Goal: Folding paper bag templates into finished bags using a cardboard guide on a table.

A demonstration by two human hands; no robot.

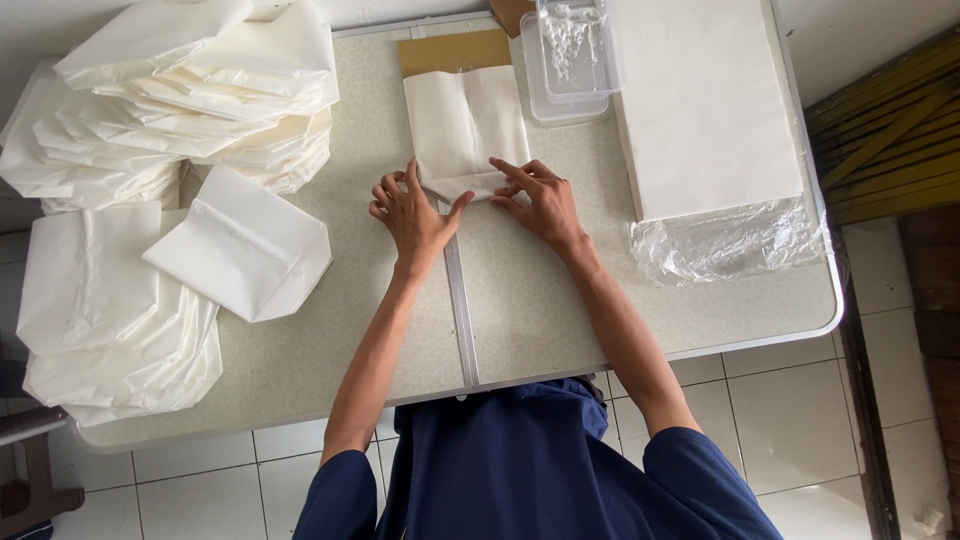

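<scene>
Both hands — left hand (408, 212), right hand (540, 200) — press open-fingered, no grip closed, flattening the white paper bag's (466, 125) folded edge on the table (520, 300).

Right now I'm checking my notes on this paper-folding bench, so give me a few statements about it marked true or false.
1. Both hands, left hand and right hand, press on the near end of the white paper bag. True.
2. A brown cardboard piece sticks out beyond the bag's far end. True.
3. The clear plastic container sits left of the bag. False: it sits to the right.
4. The flat stack of white sheets lies on the floor. False: it lies on the table.
</scene>
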